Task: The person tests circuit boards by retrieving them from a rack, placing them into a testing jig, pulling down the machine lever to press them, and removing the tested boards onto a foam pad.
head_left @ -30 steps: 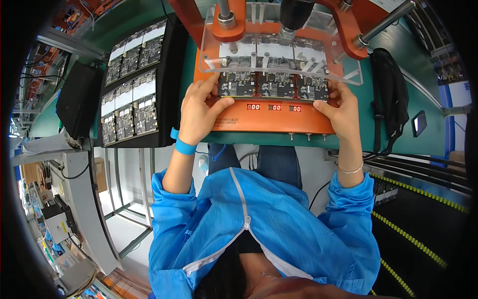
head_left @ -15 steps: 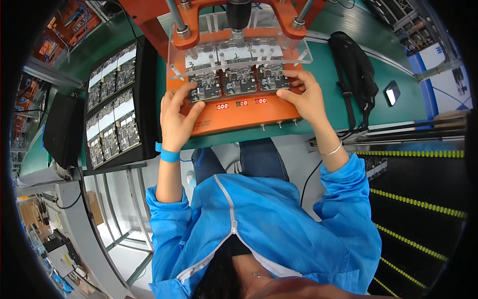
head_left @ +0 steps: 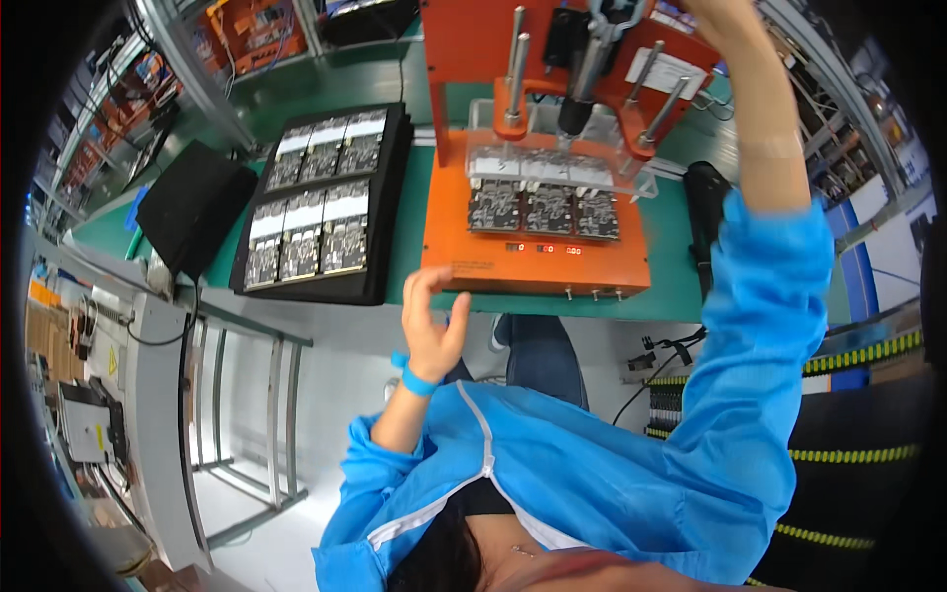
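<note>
My left hand hovers off the front edge of an orange press fixture, fingers apart and holding nothing. My right arm is stretched far up to the right. Its hand sits at the top edge of the picture beside the upper part of the press, and its fingers are cut off from view. A panel of three joined circuit boards lies on the fixture bed. Above its back part hangs a clear plastic plate with pins, carried by the orange press head.
To the left, two more circuit board panels lie on a black foam pad. A black box-like item stands further left. A black bag lies right of the fixture on the green table. A rack with yellow-marked strips stands lower right.
Both hands have left the circuit board panel. The left drew back towards me, and the right rose to the top of the press. The view has shifted, showing more of the press.
</note>
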A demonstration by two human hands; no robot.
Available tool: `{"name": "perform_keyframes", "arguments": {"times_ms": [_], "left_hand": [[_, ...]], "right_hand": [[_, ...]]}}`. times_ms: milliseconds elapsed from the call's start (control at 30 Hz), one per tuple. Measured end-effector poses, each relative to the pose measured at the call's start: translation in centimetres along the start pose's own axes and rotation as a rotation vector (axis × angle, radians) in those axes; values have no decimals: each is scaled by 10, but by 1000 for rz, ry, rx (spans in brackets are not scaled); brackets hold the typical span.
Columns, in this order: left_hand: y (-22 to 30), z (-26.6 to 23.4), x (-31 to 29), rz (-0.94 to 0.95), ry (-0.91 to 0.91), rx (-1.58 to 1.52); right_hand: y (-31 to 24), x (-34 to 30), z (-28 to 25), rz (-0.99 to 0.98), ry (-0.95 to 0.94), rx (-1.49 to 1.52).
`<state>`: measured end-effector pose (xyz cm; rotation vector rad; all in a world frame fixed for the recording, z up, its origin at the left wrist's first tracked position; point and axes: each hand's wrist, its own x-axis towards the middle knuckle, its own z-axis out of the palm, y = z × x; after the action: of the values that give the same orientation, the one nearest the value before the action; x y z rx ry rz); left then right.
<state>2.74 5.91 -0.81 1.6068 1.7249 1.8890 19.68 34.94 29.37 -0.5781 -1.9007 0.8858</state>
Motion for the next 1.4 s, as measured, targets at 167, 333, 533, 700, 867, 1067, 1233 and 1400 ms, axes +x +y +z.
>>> {"name": "perform_keyframes", "arguments": {"times_ms": [167,333,533,700,867,1067,1233,1400], "left_hand": [[-3,-28,-28,-91,211,-93],[-19,-82,-23,-419,637,-301],[-15,-93,11,-555,678,-611],[-8,-98,30,-558,838,-806],[-23,-122,43,-484,1016,-1092],[-52,-116,62,-531,701,-1148],[-63,-128,52,-646,663,-1151],[-62,-113,56,-600,562,-1162]], "right_hand": [[10,93,33,456,-24,150],[-50,7,58,-450,467,38],[15,-117,96,-880,286,15],[-19,-157,113,-898,451,-961],[20,-221,224,-31,-108,222],[111,-155,356,986,-153,1176],[99,-111,413,949,248,892],[173,5,435,966,698,518]]}}
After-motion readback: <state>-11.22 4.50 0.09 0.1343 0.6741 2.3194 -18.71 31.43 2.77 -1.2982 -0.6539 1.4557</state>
